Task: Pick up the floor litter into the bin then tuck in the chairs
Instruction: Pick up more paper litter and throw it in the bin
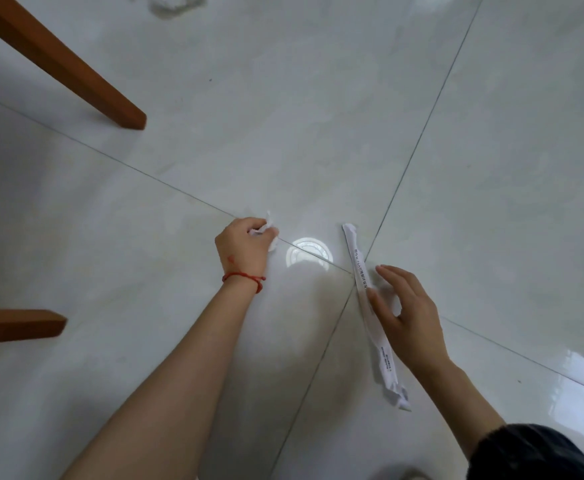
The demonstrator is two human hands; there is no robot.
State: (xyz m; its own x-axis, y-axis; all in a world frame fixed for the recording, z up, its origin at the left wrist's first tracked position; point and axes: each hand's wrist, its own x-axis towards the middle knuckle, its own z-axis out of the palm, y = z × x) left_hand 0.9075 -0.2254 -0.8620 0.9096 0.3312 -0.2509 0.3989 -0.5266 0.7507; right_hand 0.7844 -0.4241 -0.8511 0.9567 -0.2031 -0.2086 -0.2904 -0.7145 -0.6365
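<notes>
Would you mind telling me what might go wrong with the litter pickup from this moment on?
The long paper wrapper lies flat on the glossy tile floor; the open right hand may slide it rather than pinch it. The left hand is closed on a crumpled tissue with ends sticking out, so bits may drop. More white litter at the top edge could be missed.

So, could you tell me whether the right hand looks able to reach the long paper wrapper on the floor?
Probably yes: the right hand is open directly over the long paper wrapper, with nothing between them.
</notes>
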